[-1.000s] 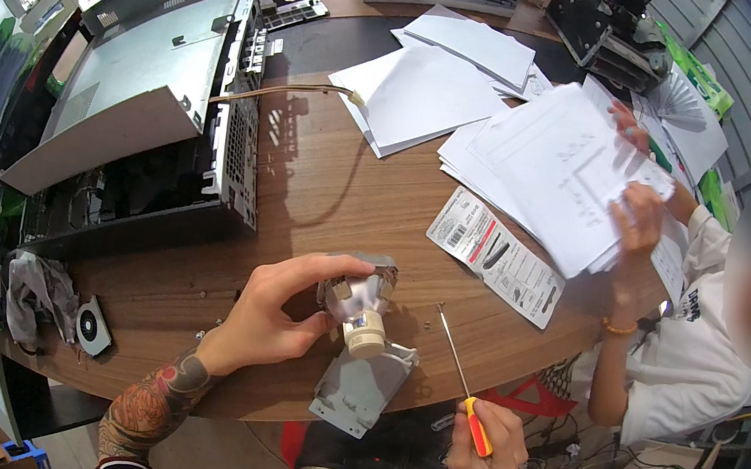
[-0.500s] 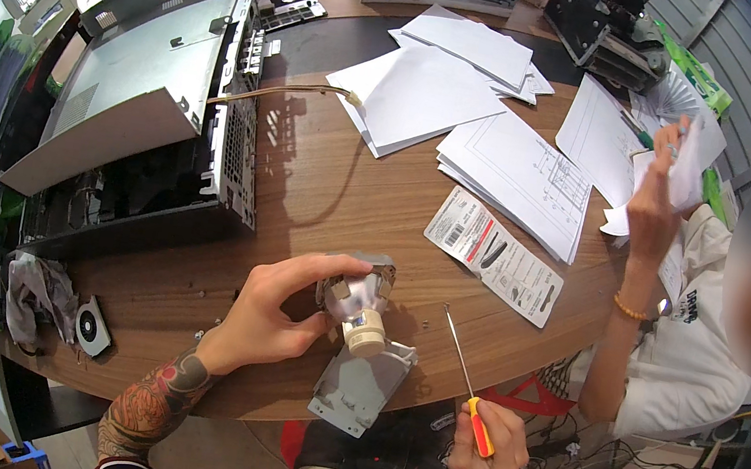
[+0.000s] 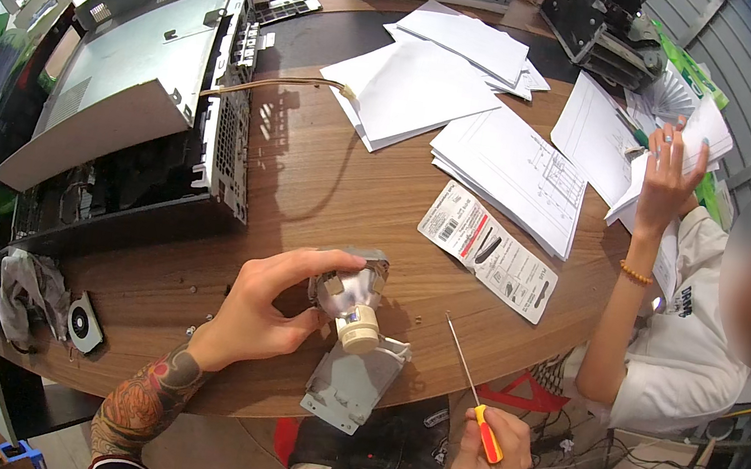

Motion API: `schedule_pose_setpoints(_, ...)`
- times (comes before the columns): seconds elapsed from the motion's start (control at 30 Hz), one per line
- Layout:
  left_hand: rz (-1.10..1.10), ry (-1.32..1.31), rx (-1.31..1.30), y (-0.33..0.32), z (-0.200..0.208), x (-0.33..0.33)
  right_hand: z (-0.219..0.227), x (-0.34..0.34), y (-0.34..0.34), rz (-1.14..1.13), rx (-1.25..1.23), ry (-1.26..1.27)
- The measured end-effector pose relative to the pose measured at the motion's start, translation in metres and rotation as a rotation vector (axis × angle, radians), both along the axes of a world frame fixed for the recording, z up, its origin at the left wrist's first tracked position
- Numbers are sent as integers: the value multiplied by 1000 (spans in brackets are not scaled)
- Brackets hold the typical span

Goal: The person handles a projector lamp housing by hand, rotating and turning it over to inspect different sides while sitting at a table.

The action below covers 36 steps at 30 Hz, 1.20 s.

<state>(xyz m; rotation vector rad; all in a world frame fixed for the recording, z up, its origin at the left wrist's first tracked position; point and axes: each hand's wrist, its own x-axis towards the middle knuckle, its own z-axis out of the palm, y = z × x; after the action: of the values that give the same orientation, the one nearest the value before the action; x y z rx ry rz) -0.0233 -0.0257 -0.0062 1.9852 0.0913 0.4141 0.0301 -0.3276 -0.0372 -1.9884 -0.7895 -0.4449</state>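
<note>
Fingers and thumb of my left hand (image 3: 264, 307) grip a projector lamp (image 3: 353, 295) by its sides; its silvery reflector faces away from me and its cream-coloured base points toward me. Just under the base, a grey metal plate (image 3: 352, 388) with raised edges lies at the table's near edge. My right hand (image 3: 490, 454) is closed round the yellow and red handle of a screwdriver (image 3: 470, 364). The screwdriver's thin shaft slants up and left over the table edge, with its tip apart from the lamp.
An opened metal case (image 3: 138, 115) stands at left, a cable trailing from it. White papers (image 3: 415, 87) and a blister card (image 3: 488, 250) lie beyond my hands. A co-worker's hand (image 3: 666, 184) lifts sheets at right. Near left sit a small fan (image 3: 83, 322) and a crumpled grey bag (image 3: 35, 287).
The co-worker's hand has shifted among the sheets, fingers now more spread. My right hand and the screwdriver have moved slightly right and down. My left hand keeps its grip on the lamp.
</note>
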Motion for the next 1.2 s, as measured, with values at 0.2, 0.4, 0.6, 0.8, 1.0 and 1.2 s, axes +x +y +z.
schedule_pose_setpoints(0.2,-14,-2,7,3,1,-1,2,-3,3,-1,155,127)
schedule_pose_setpoints(0.4,-40,-2,-92,-1,1,7,4,-2,8,-26,468,265)
schedule_pose_setpoints(0.6,56,20,-38,3,1,-7,2,8,29,144,587,485)
schedule_pose_setpoints(0.8,5,21,-189,2,-9,2,1,9,26,143,577,481)
schedule_pose_setpoints(1.0,-31,41,-324,2,-12,4,1,13,29,148,651,484)
schedule_pose_setpoints(1.2,-10,75,-272,7,-1,-3,2,14,34,167,661,485)
